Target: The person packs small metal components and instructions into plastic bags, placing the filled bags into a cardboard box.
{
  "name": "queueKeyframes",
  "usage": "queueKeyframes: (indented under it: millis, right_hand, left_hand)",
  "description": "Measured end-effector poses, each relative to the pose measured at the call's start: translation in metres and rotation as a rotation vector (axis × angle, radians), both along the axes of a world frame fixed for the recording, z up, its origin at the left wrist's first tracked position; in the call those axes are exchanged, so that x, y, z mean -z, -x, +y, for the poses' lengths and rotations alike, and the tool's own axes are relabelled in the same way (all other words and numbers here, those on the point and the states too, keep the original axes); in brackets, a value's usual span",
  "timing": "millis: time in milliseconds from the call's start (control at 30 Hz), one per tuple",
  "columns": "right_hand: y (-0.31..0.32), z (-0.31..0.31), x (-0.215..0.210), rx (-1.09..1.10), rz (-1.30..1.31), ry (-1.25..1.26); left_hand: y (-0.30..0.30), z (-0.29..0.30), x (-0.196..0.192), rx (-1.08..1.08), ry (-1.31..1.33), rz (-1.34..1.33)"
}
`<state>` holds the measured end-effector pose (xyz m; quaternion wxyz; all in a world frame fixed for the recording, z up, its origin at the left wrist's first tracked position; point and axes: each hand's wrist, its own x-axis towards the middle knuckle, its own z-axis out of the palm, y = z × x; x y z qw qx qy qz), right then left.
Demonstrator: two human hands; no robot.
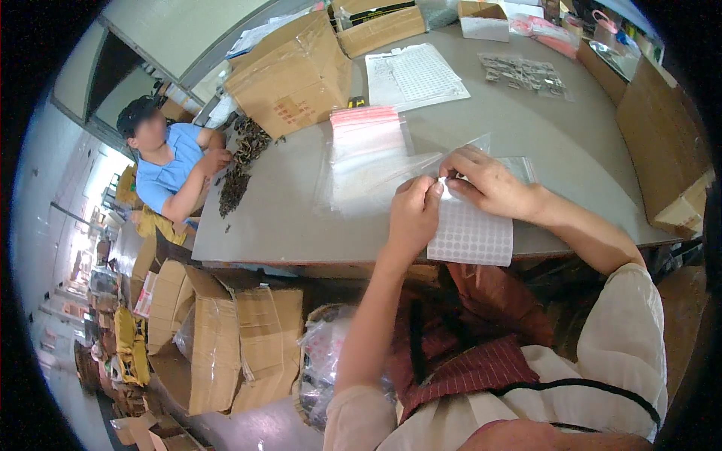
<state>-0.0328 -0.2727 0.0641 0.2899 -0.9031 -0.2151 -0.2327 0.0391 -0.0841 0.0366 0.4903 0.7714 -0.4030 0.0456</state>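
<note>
A white sheet of small round stickers [472, 234] hangs partly over the table's front edge. My left hand [415, 214] pinches its curled upper corner between thumb and fingers. Close against it, my right hand [485, 180] is closed on the same white corner, fingertips bent inward; whether a single sticker is between them is too small to tell. Just beyond my hands lies a stack of clear zip bags [366, 143] with red-striped tops. Another clear plastic bag [519, 168] is partly hidden under my right hand and wrist.
Across the grey table [286, 203], a person in blue [169, 169] handles a pile of dark small pieces [239, 173]. A cardboard box [289, 75], printed sheets [415, 75] and bagged metal parts [525, 75] stand or lie farther back. An open carton [665, 139] borders the right side.
</note>
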Motion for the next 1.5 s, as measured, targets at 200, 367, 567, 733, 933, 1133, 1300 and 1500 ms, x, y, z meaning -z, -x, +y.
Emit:
queueKeyframes:
  millis: [200,367,567,733,933,1133,1300,1500]
  right_hand:
    - [0.003,0.005,-0.001,0.05,-0.089,0.104]
    - [0.005,0.005,-0.001,0.074,-0.14,0.148]
    - [-0.007,-0.004,0.002,0.06,-0.165,0.008]
    - [-0.063,-0.051,0.005,0.093,0.303,-0.529]
    - [-0.084,-0.081,0.009,0.034,0.361,-0.368]
    - [-0.064,-0.101,0.0,0.322,0.32,-0.148]
    - [-0.05,-0.116,-0.024,0.398,0.536,-0.132]
    - [-0.071,-0.073,-0.028,0.012,0.308,-0.344]
  left_hand:
    - [0.002,0.0,0.002,0.02,0.037,-0.037]
    - [0.004,0.0,0.0,0.02,-0.002,0.006]
    - [0.001,-0.002,0.007,-0.007,0.002,-0.025]
    - [0.0,-0.006,0.007,0.067,-0.027,-0.261]
    - [0.016,-0.008,-0.002,0.035,-0.181,-0.376]
    - [0.018,-0.008,-0.004,0.009,-0.207,-0.375]
    - [0.019,-0.011,-0.003,0.024,-0.19,-0.297]
    - [0.01,-0.011,0.0,0.055,-0.152,-0.382]
